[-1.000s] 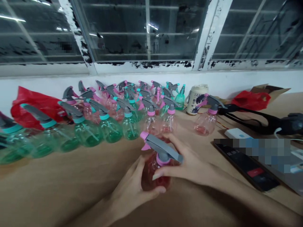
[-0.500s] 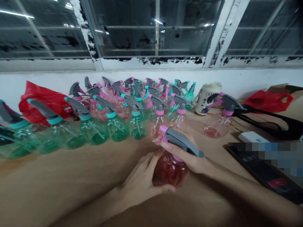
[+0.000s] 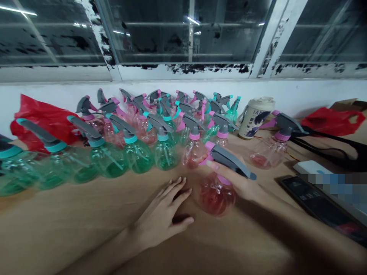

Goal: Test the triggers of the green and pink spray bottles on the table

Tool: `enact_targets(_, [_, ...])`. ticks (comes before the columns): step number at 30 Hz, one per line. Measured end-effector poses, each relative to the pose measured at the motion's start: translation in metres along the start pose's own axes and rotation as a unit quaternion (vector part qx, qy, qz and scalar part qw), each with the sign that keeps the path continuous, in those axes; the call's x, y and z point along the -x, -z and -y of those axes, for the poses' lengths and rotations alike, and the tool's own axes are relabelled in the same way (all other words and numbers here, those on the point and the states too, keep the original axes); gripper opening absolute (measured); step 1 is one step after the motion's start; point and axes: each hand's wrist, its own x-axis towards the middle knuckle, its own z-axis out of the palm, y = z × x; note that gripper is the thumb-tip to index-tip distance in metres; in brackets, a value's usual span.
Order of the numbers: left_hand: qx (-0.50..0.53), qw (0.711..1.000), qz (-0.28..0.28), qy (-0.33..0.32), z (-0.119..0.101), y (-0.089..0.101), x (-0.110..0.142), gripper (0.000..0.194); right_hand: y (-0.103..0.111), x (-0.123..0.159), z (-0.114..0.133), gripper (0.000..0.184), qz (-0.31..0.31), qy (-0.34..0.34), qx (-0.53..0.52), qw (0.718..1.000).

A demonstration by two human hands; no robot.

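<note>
A pink spray bottle with a grey-and-pink trigger head stands on the wooden table in front of me. My right hand is wrapped round its neck and trigger, fingers closed on it. To the bottle's left, my left hand rests low over the table with its fingers spread, holding nothing and apart from the bottle. Just behind are a clear pink spray bottle and a green spray bottle. Another pink spray bottle stands farther right.
Several more green spray bottles line the left, with others packed behind. A red plastic bag lies at the left, another red bag at the right. A paper cup, black strap and phone are on the right.
My left hand has let go of the pink bottle and moved left, fingers spreading. The bottle, still in my right hand, sits slightly farther right and back in view.
</note>
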Motion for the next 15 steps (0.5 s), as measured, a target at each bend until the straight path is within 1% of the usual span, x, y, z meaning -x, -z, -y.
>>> enact_targets(5, [-0.012,1.000,-0.007,-0.006,0.0014,0.0000,-0.0001,0.056,-0.0020,0.0006,0.0001,0.013,-0.015,0.011,-0.023,1.000])
enact_targets(9, [-0.018,1.000,-0.017,-0.005,0.0018,-0.0009,-0.0006,0.056,-0.0022,-0.0006,0.0016,0.014,-0.004,0.009,-0.035,0.999])
enact_targets(12, [-0.016,1.000,-0.023,-0.005,0.0011,-0.0005,-0.0010,0.055,-0.0017,-0.0013,-0.0011,0.017,0.000,0.021,-0.051,0.998])
enact_targets(15, [-0.010,1.000,-0.018,0.000,0.0000,0.0004,-0.0012,0.054,-0.0007,-0.0009,-0.0051,0.023,-0.009,0.041,-0.035,0.999])
